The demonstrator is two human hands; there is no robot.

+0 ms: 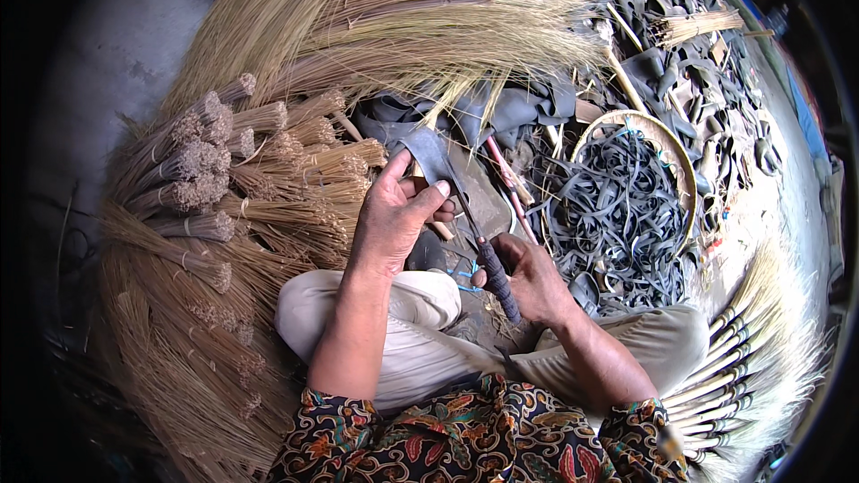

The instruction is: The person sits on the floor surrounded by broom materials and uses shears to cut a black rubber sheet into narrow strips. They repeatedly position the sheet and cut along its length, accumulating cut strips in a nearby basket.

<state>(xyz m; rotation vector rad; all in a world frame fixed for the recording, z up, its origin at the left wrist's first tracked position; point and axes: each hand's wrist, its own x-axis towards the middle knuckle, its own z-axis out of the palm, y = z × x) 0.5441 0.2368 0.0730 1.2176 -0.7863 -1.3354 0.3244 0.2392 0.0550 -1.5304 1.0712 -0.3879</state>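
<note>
In front of me my left hand is closed on a grey rubber strip, pinched between thumb and fingers. My right hand grips a knife by its dark, wrapped handle. The thin blade points up and away to the left, and its far part lies along the strip's right edge, close to my left thumb. Whether the blade has cut into the rubber cannot be made out. Just right of my right hand, a round woven basket holds a heap of thin grey rubber strips.
Bundles of dry straw crowd the left side, with long grass stalks across the back. Rubber scraps pile up at the far right. Finished-looking brushes fan out at the near right, beside my crossed legs.
</note>
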